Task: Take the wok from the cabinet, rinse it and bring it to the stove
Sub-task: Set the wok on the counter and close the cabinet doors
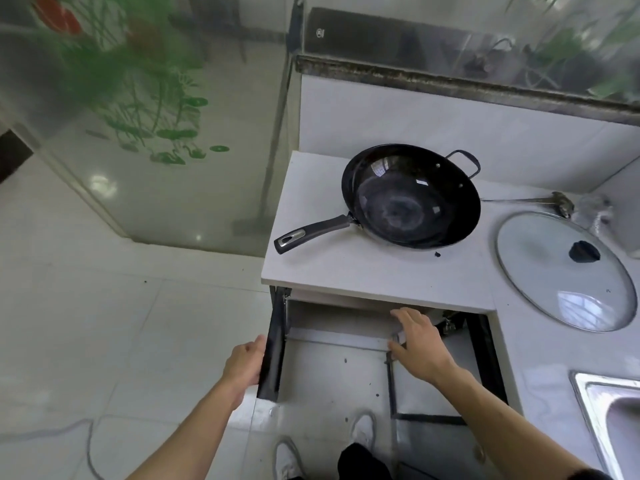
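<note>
Wok [412, 197]: black, sits on the white counter [346, 268] above the open cabinet [332, 323]; neither hand touches it.
Handle [313, 233]: long, dark, points toward the counter's front-left corner; a small loop grip [465, 162] sits on the far rim.
Left hand [244, 365]: on the outer edge of the left door [273, 355], fingers curled round that edge.
Right hand [420, 344]: reaches into the cabinet mouth, fingers spread and fairly straight, resting on an inner edge; whether it pinches anything cannot be told.
Handling, judged: rigid metal, probably moderately heavy and bowl-heavy; glossy inside, likely slippery once wet. Take it by the long handle; steady with the loop grip if it tips.
Edges: wok handle tip lies near the counter's front-left edge; a glass lid [564, 268] lies just right of the wok, fragile, keep the wok off it.
Open room: bare counter in front of the wok; the sink [609, 410] lies at lower right, past the lid.
Obstruction: both open doors stand in the person's path.
Stage, judged: wok out of the cabinet, rinse not yet done.
</note>
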### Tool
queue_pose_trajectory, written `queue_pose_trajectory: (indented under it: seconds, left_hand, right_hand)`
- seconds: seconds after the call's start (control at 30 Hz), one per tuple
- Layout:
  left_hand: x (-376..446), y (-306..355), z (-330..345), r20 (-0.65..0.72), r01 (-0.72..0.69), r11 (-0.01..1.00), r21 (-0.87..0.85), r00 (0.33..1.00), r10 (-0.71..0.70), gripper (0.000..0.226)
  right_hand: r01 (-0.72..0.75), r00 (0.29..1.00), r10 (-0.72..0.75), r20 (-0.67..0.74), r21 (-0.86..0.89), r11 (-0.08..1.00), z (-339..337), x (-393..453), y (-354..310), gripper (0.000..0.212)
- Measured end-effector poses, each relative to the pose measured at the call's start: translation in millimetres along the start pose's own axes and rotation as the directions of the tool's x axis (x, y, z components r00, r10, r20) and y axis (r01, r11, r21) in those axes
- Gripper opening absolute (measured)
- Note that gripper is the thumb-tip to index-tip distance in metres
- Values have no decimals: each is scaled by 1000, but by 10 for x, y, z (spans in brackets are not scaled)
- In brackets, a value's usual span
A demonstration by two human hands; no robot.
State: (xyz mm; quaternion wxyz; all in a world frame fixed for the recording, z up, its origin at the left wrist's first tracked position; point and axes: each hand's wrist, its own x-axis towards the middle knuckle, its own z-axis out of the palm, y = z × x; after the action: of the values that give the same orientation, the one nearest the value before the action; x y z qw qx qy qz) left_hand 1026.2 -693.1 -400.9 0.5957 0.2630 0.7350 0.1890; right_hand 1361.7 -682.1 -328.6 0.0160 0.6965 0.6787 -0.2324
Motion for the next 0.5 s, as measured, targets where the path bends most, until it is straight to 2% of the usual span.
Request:
queue_pose_trajectory:
  seconds: [0.27,0.5]
  left_hand:
    - [-195,120,509,67,123,951,-284,992,-108,52]
    - [-235,199,986,113,213,834,-509,977,-181,50]
  right_hand:
    - [-35,997,43,61,-118,992,-140,352,309,78]
    - [-39,988,67,140,-195,980,-129,580,548,74]
